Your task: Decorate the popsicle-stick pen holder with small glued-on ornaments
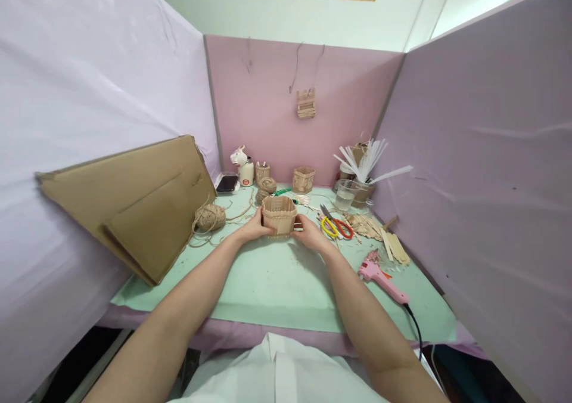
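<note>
A small tan basket (279, 221), made of thin wooden strips with a corded rim, is held between my two hands over the middle of the table. My left hand (255, 226) grips its left side near the bottom, thumb on the front. On the opposite side my right hand (308, 232) holds the lower right wall with the fingers bent round it. The basket stands upright with its open top showing; I cannot tell whether its base touches the green cloth (272, 284).
Left are a ball of twine (210, 217) and leaning cardboard (152, 206). Scissors (336, 224), wooden strips (393, 248) and a pink glue gun (382, 279) with a black cord lie right. Behind stand another basket (304, 180), a plastic cup (344, 195) and white glue sticks (364, 161).
</note>
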`<state>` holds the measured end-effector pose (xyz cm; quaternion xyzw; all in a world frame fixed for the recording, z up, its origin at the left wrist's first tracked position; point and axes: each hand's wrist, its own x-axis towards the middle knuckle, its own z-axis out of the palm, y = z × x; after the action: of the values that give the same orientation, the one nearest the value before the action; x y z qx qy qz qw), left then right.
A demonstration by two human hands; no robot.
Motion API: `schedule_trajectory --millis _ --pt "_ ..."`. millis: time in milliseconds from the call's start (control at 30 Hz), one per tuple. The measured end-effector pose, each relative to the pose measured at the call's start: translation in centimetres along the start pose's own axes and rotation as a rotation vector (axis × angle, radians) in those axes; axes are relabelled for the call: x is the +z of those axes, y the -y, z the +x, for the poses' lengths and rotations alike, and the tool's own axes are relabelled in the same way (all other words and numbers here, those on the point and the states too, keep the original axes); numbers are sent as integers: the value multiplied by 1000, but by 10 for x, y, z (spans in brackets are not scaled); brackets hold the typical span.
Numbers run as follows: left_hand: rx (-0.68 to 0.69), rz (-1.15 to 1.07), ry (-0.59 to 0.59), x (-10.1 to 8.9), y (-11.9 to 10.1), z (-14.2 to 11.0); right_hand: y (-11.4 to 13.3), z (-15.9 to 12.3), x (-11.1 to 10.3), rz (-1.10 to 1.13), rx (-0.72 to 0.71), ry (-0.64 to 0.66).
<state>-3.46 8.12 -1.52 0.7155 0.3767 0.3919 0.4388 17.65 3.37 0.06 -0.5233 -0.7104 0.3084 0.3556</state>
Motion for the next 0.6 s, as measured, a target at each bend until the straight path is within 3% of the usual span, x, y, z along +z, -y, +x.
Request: schedule_trajectory --millis 267,600 --pt "34 21 -51 -4 7 -1 -8 3 -3 -189 71 -35" --pt "80 57 -17 0 5 0 -9 -1 -2 -399 80 -6"
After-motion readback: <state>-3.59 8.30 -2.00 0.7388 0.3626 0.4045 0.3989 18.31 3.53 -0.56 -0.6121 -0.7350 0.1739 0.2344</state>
